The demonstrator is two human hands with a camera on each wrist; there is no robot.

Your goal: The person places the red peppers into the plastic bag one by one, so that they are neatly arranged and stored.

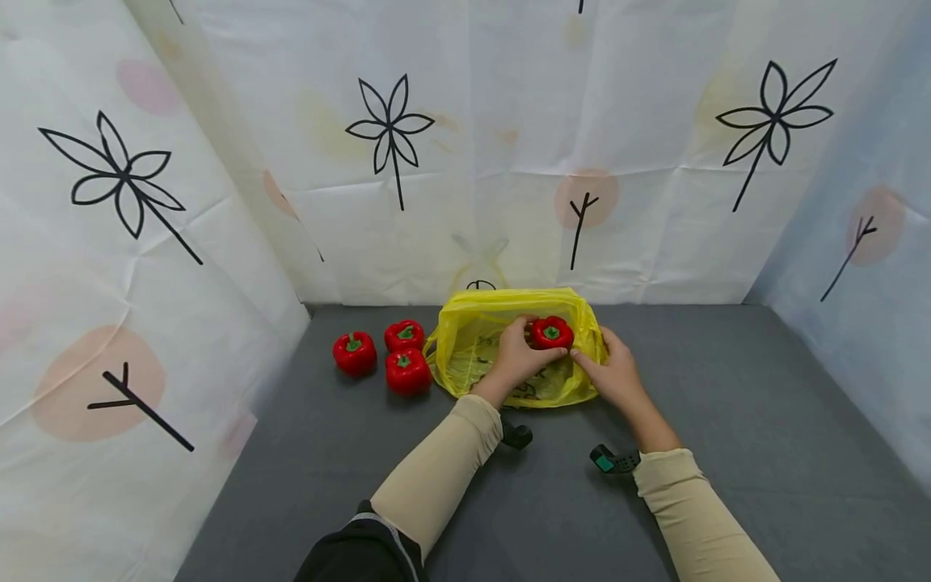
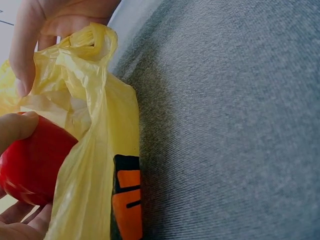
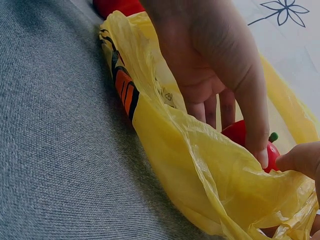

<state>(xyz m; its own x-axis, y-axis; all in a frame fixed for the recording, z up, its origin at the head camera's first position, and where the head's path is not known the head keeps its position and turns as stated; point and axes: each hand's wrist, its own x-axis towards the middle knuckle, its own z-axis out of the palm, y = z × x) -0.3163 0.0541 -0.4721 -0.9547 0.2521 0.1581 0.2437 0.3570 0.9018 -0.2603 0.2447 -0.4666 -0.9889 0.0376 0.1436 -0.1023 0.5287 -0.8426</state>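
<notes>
A yellow plastic bag (image 1: 465, 323) lies on the grey table with its mouth spread toward me. My left hand (image 1: 513, 361) reaches into the mouth and grips a red bell pepper (image 1: 550, 334) with a green stem, thumb on the near side. In the left wrist view, the front wall of the bag partly covers this pepper (image 2: 37, 160). At the bag's right side, my right hand (image 1: 617, 373) holds the rim, its thumb inside the mouth near the pepper. The right wrist view shows film bunched at that hand (image 3: 302, 162), its other fingers mostly hidden.
Three more red bell peppers stand close together left of the bag: a left one (image 1: 355, 354), a back one (image 1: 404, 335) and a front one (image 1: 408, 373). A printed white cloth (image 1: 465, 145) hangs behind the table and along both sides.
</notes>
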